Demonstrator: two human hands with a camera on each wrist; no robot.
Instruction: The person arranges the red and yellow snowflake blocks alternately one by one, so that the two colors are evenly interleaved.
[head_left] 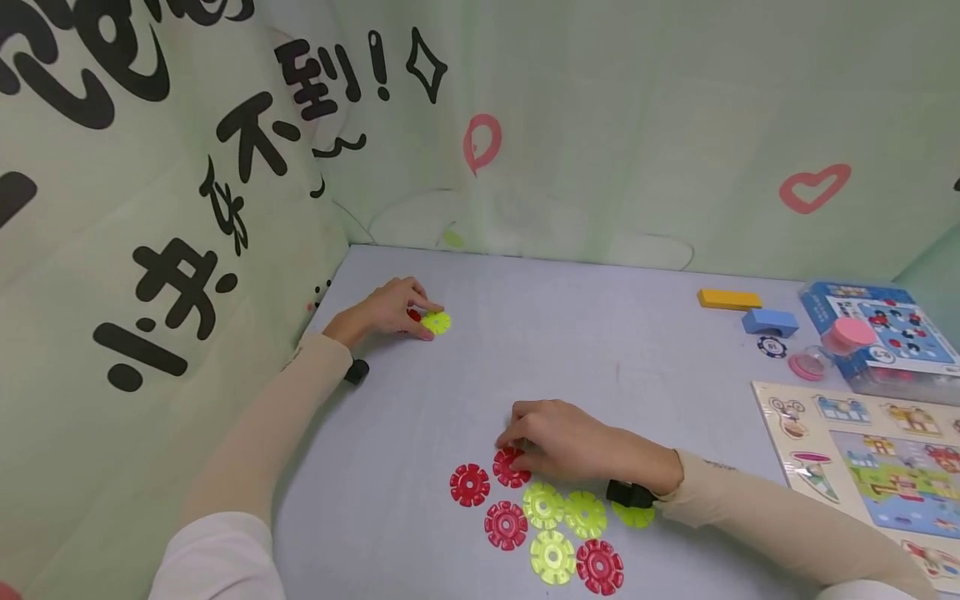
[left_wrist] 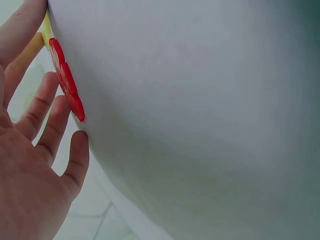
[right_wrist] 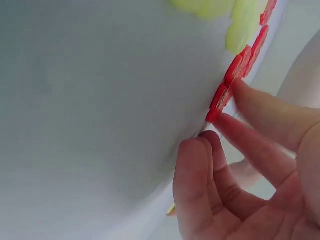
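Observation:
At the far left of the table, my left hand (head_left: 393, 308) pinches a yellow-green notched plastic disc (head_left: 437, 322) between thumb and index finger, at its edges. A red notched disc (left_wrist: 67, 82) lies beside it, mostly hidden under that hand in the head view. Nearer the front, my right hand (head_left: 562, 437) holds a red notched disc (head_left: 510, 468) by its rim with thumb and index finger, flat against the table. Close by lie several loose discs, among them a red one (head_left: 469, 485), another red one (head_left: 506, 525) and a yellow-green one (head_left: 553, 557).
To the right are a wooden picture puzzle board (head_left: 813, 417), a blue-labelled box (head_left: 892, 325), a pink-capped clear container (head_left: 813, 362), a yellow block (head_left: 729, 299), a blue arch block (head_left: 770, 322) and a round chip (head_left: 772, 347). A printed curtain (head_left: 600, 150) borders the table.

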